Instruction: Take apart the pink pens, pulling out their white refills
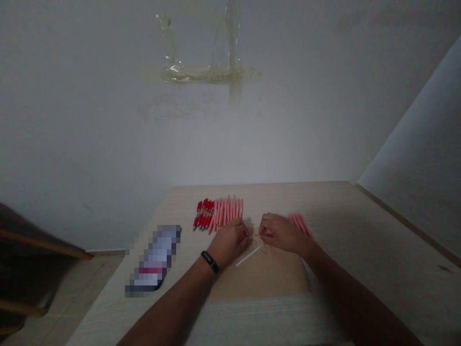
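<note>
My left hand (pixel 232 241), with a black band (pixel 210 262) around the wrist, is closed over the brown sheet. Facing it, my right hand (pixel 280 233) is closed too. A thin pink pen (pixel 255 235), or part of one, spans the gap between the fingertips of both hands; its ends are hidden in the fingers. Below the hands a thin white stick (pixel 249 255), like a pen refill, lies slantwise on the brown sheet (pixel 259 283). Beyond my left hand lies a row of pink pens (pixel 226 210). Several more pink pens (pixel 299 224) lie just past my right hand.
Red pen pieces (pixel 204 214) with dark tips lie left of the pink row. A blurred-out flat device (pixel 154 259), like a phone, rests on the table (pixel 173 307) at left. A wall (pixel 288 120) with tape strips (pixel 201 76) rises behind the table's far edge.
</note>
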Demonstrator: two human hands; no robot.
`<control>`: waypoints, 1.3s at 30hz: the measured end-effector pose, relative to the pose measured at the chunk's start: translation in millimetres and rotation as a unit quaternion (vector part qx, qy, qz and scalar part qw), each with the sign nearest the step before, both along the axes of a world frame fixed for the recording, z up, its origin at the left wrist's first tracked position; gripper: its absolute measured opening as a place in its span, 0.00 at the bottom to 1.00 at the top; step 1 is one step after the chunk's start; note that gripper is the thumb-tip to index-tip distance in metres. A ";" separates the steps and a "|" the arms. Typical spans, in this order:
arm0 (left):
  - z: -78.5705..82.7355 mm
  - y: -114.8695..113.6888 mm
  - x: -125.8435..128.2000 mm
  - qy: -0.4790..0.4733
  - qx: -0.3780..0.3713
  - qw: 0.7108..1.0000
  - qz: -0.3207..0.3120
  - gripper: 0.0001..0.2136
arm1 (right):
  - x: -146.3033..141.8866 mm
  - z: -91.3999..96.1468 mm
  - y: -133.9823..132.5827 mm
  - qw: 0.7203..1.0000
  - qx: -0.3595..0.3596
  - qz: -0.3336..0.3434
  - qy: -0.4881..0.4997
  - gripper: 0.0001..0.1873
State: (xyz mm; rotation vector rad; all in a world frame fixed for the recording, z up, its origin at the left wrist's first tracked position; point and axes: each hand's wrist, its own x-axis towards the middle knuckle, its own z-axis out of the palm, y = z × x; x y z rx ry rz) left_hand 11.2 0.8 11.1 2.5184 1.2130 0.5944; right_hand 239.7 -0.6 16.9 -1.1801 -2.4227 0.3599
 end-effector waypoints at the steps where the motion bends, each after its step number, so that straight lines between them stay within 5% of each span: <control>1: -0.9 0.2 0.2 0.001 0.000 1.000 -0.003 0.04 | -0.8 0.3 -0.4 1.000 0.001 0.001 0.001 0.03; 26: -2.4 0.4 2.6 -0.036 -0.001 0.999 -0.037 0.05 | -13.4 1.4 -9.4 0.997 -0.054 0.012 0.047 0.05; 39: 0.9 1.6 -7.5 0.028 -0.026 0.994 0.098 0.10 | -3.6 -5.0 -1.0 0.999 -0.013 -0.025 0.036 0.02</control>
